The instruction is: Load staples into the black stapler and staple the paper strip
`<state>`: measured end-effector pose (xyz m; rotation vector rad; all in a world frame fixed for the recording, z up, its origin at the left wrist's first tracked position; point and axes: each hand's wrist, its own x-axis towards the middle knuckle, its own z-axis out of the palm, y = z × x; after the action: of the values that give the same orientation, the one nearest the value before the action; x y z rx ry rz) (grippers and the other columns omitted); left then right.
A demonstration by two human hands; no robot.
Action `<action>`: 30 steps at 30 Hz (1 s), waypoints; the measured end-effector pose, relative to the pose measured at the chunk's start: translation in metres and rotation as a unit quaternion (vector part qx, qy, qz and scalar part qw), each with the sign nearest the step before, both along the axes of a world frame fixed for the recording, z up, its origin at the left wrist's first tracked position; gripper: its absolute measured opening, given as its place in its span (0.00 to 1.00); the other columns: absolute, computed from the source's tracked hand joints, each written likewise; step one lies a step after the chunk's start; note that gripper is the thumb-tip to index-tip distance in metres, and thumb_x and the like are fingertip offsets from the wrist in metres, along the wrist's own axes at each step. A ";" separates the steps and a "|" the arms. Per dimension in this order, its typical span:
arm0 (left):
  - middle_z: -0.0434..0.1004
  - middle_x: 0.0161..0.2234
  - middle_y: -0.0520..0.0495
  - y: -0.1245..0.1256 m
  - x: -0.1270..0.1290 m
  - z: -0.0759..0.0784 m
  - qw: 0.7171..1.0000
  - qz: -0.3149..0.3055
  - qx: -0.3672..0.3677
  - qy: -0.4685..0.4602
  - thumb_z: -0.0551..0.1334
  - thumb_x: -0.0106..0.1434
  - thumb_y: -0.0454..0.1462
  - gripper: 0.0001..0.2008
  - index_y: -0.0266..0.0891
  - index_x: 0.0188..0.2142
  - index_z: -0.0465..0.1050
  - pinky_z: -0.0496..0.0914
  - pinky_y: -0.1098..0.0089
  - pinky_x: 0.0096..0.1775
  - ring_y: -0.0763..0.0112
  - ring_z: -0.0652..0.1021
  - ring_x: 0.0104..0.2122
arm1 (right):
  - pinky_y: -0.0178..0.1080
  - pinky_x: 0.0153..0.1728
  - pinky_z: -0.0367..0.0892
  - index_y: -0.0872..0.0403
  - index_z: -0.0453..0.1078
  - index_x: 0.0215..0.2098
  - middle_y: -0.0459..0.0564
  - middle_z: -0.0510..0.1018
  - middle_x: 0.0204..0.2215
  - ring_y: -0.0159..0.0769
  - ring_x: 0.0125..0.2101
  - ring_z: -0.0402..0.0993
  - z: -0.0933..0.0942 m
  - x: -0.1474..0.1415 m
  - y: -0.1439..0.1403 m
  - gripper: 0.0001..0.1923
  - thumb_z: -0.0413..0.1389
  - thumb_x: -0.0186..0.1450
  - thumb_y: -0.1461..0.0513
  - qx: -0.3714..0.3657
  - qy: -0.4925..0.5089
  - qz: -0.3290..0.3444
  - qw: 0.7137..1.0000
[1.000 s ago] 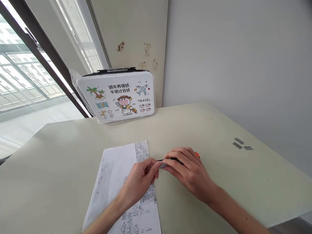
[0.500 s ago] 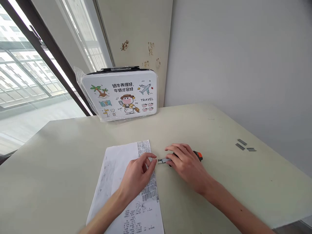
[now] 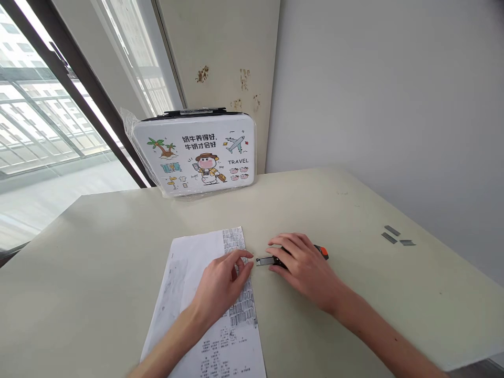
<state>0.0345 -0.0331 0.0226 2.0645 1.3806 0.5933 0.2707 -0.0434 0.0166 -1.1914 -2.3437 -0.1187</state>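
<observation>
My right hand (image 3: 301,262) rests on the table with its fingers around a utility knife (image 3: 323,252), black with an orange end. The knife's grey metal front (image 3: 265,261) sticks out to the left past my fingertips, and most of its body is hidden under my palm. Close to that metal tip is my left hand (image 3: 224,278), its thumb and forefinger slightly apart with nothing visible between them. The left hand lies over a printed sheet of paper (image 3: 197,273), at its right edge.
Three grey metal blade pieces (image 3: 389,238) lie at the right of the table (image 3: 334,210). At the back stands a white cartoon-printed case (image 3: 197,152) in clear plastic wrap. A wall (image 3: 374,94) borders the right side; a window (image 3: 39,105) is at the left.
The gap between my left thumb and forefinger has widened a little. My right fingers have drawn back slightly, baring more of the knife's metal front.
</observation>
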 end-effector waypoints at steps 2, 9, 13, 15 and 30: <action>0.77 0.36 0.50 0.002 -0.004 0.000 0.999 -0.019 0.027 0.024 0.55 0.75 0.48 0.17 0.46 0.50 0.78 0.68 0.67 0.33 0.69 0.73 0.27 | 0.51 0.55 0.72 0.50 0.72 0.56 0.53 0.80 0.54 0.47 0.56 0.75 0.003 0.016 -0.004 0.14 0.60 0.73 0.60 -0.015 0.041 -0.016 0.999; 0.77 0.41 0.48 0.030 -0.012 0.003 0.989 -0.130 0.076 0.019 0.60 0.74 0.48 0.14 0.47 0.47 0.83 0.69 0.69 0.37 0.69 0.77 0.32 | 0.47 0.46 0.78 0.37 0.68 0.62 0.46 0.78 0.58 0.46 0.52 0.79 -0.003 0.090 -0.016 0.24 0.60 0.70 0.47 -0.172 0.108 -0.118 0.972; 0.78 0.39 0.48 0.053 -0.009 0.006 0.974 -0.214 0.074 0.002 0.65 0.71 0.48 0.12 0.46 0.44 0.84 0.69 0.70 0.36 0.69 0.77 0.33 | 0.44 0.43 0.77 0.41 0.75 0.54 0.45 0.82 0.48 0.42 0.42 0.80 -0.011 0.106 -0.010 0.17 0.59 0.71 0.47 -0.259 0.165 -0.108 0.946; 0.79 0.38 0.48 0.063 -0.008 0.007 0.967 -0.249 0.058 -0.007 0.67 0.69 0.49 0.12 0.46 0.43 0.85 0.69 0.70 0.36 0.68 0.77 0.34 | 0.43 0.41 0.75 0.43 0.76 0.52 0.46 0.83 0.44 0.42 0.40 0.79 -0.013 0.106 -0.006 0.17 0.59 0.70 0.47 -0.288 0.197 -0.101 0.932; 0.75 0.29 0.55 0.093 0.026 -0.004 0.966 -0.254 -0.029 -0.031 0.73 0.58 0.57 0.27 0.44 0.49 0.79 0.63 0.71 0.32 0.73 0.67 0.26 | 0.42 0.36 0.72 0.47 0.78 0.47 0.47 0.80 0.36 0.41 0.35 0.75 -0.015 0.105 0.001 0.19 0.63 0.65 0.46 -0.348 0.273 -0.092 0.892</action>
<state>0.0606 0.0603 0.0184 2.2112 0.7705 0.3857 0.3754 -0.0427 0.0014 -1.5099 -1.7883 0.9468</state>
